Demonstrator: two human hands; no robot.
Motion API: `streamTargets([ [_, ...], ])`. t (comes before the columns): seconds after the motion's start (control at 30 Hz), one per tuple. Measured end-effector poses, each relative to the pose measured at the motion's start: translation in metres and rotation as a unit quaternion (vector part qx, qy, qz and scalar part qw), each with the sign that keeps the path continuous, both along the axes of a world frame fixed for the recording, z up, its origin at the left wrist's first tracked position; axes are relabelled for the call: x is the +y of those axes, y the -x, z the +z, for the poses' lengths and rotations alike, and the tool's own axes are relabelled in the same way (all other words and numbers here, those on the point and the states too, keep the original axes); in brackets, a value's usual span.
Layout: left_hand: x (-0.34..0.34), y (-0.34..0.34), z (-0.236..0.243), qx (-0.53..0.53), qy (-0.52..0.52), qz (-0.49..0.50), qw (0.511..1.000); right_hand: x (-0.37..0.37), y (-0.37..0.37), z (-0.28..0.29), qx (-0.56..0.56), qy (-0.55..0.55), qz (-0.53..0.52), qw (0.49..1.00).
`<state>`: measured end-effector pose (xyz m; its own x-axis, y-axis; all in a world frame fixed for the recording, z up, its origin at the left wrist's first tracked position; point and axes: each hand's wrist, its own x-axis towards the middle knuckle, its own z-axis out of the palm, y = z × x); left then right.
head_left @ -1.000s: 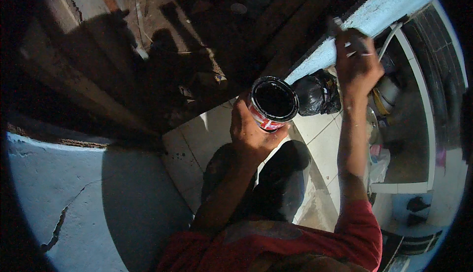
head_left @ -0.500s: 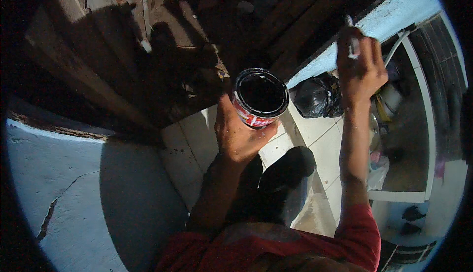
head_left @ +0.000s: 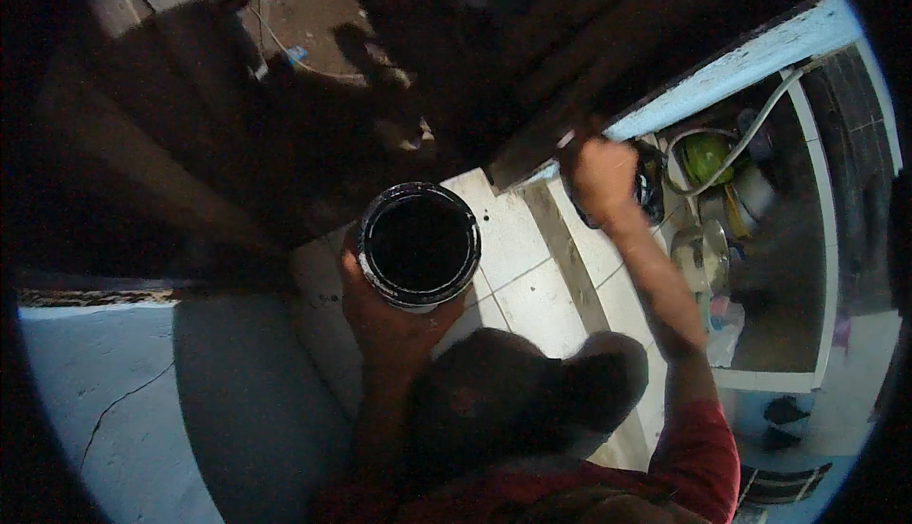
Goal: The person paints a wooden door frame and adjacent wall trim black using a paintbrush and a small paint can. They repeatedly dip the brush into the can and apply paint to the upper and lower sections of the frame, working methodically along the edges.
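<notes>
My left hand is wrapped round a round paint can, open at the top. Its inside looks black and its rim is smeared with paint. Up and to the right, my right hand is closed on a slim tool with a pale end; motion blur and shadow hide its kind. That hand is close to the lower end of a dark wooden beam, beside a pale blue wall edge. I cannot tell whether the tool touches the wood.
White floor tiles lie below, crossed by a raised sill. A black plastic bag sits behind my right hand. On the right are a green gas cylinder with a hose and a metal pan. A cracked blue wall stands left.
My left hand has brought the paint can leftward and closer to me. My right hand has swung left and down, toward the end of the wooden beam. My view has shifted slightly.
</notes>
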<state>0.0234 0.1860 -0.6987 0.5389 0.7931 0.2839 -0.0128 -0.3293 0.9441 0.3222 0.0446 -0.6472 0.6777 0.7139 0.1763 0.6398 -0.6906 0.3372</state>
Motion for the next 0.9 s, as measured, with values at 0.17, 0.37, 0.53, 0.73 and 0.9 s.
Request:
streamTargets([
  [0.17, -0.009, -0.002, -0.042, -0.059, 0.058, -0.006, 0.997, -0.012, -0.003, 0.089, -0.218, -0.187, 0.089, 0.954],
  [0.37, -0.006, 0.004, -0.073, -0.041, 0.085, -0.028, 0.995, 0.006, 0.012, -0.027, -0.188, -0.088, 0.128, 0.970],
  [0.53, -0.003, 0.016, -0.075, -0.004, 0.061, -0.017, 0.998, 0.015, 0.019, -0.121, -0.070, -0.013, 0.212, 0.975],
  [0.73, -0.002, 0.016, -0.082, -0.028, 0.135, -0.009, 0.990, 0.013, 0.008, -0.035, -0.004, -0.070, -0.017, 0.997],
  [0.9, 0.003, 0.016, -0.094, -0.062, 0.104, -0.029, 0.992, -0.004, 0.022, -0.007, -0.192, -0.128, 0.080, 0.970],
])
